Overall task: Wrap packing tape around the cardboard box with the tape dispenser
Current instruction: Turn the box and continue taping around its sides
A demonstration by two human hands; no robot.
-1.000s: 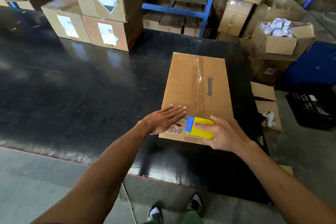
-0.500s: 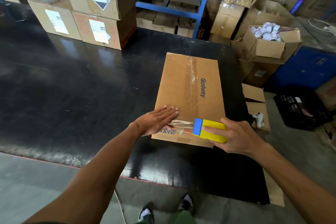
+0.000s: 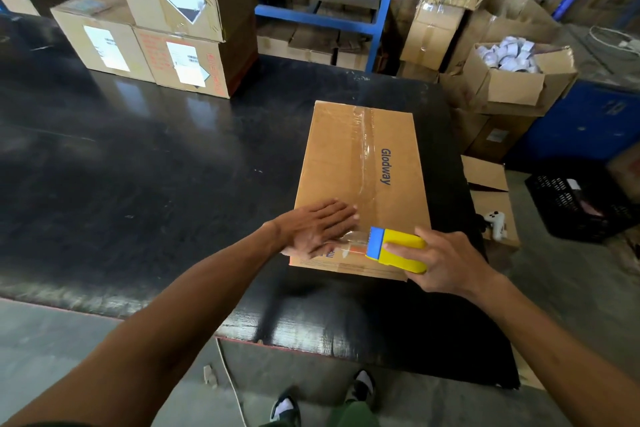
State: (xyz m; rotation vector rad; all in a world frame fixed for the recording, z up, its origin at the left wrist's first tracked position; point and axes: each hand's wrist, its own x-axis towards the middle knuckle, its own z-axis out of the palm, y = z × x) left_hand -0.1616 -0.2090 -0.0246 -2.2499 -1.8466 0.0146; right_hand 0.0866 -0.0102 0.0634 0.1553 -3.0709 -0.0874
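A flat, oblong brown cardboard box [image 3: 360, 184] printed "Glodway" in dark blue lies on a glossy black table [image 3: 138, 166], toward the table's 3 o'clock side, its long axis running from 6 toward 12 o'clock. A strip of clear packing tape [image 3: 365, 149] runs lengthwise down its top face. A second clear band [image 3: 349, 242] crosses the box's 6 o'clock end, stretched from about 9 o'clock to a yellow plastic tape dispenser with a blue head [image 3: 396, 249], which lies on the box at its 5 o'clock corner, head pointing to 9 o'clock.
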